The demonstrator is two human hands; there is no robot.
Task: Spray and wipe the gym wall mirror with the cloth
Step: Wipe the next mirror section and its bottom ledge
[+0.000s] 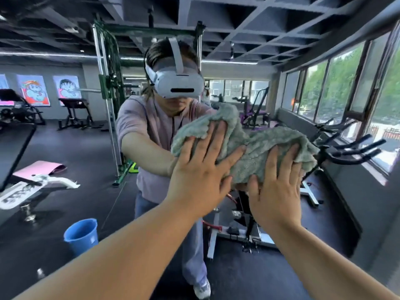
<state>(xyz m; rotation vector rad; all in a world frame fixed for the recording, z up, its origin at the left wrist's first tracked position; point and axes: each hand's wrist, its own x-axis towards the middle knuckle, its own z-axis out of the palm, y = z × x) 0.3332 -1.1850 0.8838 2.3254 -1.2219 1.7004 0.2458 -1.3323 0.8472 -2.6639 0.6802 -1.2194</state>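
The wall mirror (pixel 71 148) fills the view and reflects the gym and a person with a headset. A fluffy grey-green cloth (pixel 255 148) lies flat against the glass at chest height. My left hand (pixel 203 167) presses its left part with straight, spread fingers. My right hand (pixel 276 182) presses its lower right part, fingers also straight. Both palms lie flat on the cloth. No spray bottle is in view.
In the reflection a blue bucket (pixel 81 234) stands on the dark floor at lower left. A white bench (pixel 32 187) and a pink mat (pixel 41 167) lie further left. Exercise bikes (pixel 337 148) line the windows on the right, with a cable machine (pixel 110 94) behind.
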